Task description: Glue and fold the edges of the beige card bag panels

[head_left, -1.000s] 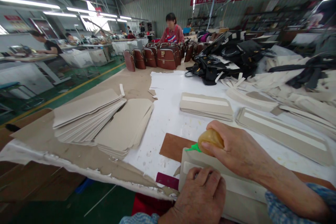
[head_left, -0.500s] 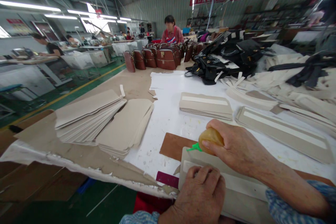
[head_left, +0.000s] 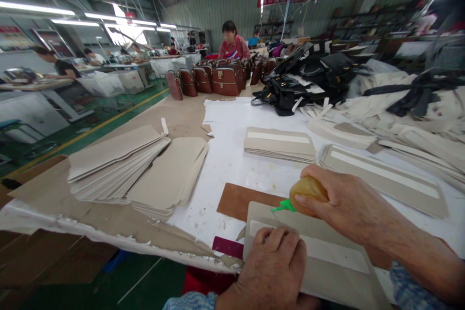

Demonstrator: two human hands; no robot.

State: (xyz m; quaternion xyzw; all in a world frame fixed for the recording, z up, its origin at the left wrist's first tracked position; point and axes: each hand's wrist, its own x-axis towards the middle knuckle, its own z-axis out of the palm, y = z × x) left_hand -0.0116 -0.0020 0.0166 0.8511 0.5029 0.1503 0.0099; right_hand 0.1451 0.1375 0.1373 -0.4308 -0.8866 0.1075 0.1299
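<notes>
Farther right along the panel [head_left: 327, 256], glue bottle [head_left: 308, 193].

bag factory floor: rows of brown handbags [head_left: 218, 81], long worktables [head_left: 232, 155]

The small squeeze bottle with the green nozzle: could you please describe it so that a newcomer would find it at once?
Start at the long white-covered table and come to its near edge, where two hands work on a grey board panel. The right hand grips the bottle just above that panel. It alone is amber and rounded, with a bright green nozzle, among flat beige and grey pieces.
</notes>
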